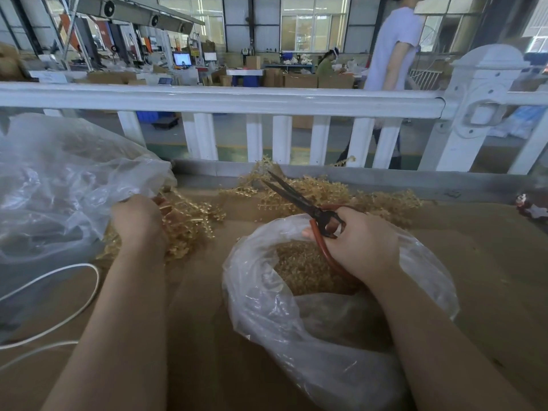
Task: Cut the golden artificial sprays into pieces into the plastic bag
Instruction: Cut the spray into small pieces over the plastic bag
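Observation:
Golden sprays (189,221) lie heaped at the mouth of a large clear bag (59,185) on the left. My left hand (138,222) reaches into this heap and grips a spray there. More golden sprays (332,191) are piled at the far edge of the table. My right hand (360,246) grips red-handled scissors (299,200), blades slightly apart and pointing away to the upper left. Below that hand an open plastic bag (296,315) holds cut golden pieces (299,265).
A white cord (74,295) loops over the cardboard-covered table (192,336) at the left. A white fence rail (237,99) runs behind the table. A small red and white object (530,206) sits at the right edge. A person (391,54) walks beyond the fence.

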Demonstrator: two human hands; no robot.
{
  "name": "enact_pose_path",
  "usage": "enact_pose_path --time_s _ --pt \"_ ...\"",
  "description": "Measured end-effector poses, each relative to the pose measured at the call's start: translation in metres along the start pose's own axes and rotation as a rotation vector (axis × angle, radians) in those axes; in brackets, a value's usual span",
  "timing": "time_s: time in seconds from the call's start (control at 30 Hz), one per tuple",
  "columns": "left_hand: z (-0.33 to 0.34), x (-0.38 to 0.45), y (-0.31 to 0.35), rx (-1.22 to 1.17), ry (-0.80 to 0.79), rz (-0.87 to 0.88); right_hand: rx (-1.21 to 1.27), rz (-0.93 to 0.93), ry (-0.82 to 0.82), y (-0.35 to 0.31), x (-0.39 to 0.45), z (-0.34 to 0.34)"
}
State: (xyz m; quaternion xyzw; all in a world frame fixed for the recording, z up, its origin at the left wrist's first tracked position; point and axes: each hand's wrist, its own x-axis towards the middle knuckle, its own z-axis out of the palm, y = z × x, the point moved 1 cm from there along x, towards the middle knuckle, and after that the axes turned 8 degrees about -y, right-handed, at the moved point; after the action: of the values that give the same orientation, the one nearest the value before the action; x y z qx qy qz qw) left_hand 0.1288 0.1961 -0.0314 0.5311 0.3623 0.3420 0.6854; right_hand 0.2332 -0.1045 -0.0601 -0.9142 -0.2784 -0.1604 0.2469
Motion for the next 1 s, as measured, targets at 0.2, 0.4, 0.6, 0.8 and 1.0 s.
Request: enact_pose_path --time_s 0.2,0.4,0.6,0.8,1.0 --pt "0.019 -0.023 0.001 0.525 0.234 0.200 -0.011 0.028 -0.001 0.003 0.001 0.002" --pt "0.043 -0.041 -0.006 1.057 0.122 0.681 -0.033 0.049 -0.004 0.001 0.000 0.002" --pt "0.096 -0.055 -0.057 1.296 -0.660 0.673 -0.018 0.096 -0.006 0.004 0.002 0.003" --pt "0.114 -0.039 -0.069 1.539 -0.880 0.512 -0.006 0.122 -0.017 0.006 0.002 0.007" --pt "0.123 -0.041 -0.069 1.560 -0.732 0.573 0.008 0.122 -0.016 0.006 0.003 0.006"
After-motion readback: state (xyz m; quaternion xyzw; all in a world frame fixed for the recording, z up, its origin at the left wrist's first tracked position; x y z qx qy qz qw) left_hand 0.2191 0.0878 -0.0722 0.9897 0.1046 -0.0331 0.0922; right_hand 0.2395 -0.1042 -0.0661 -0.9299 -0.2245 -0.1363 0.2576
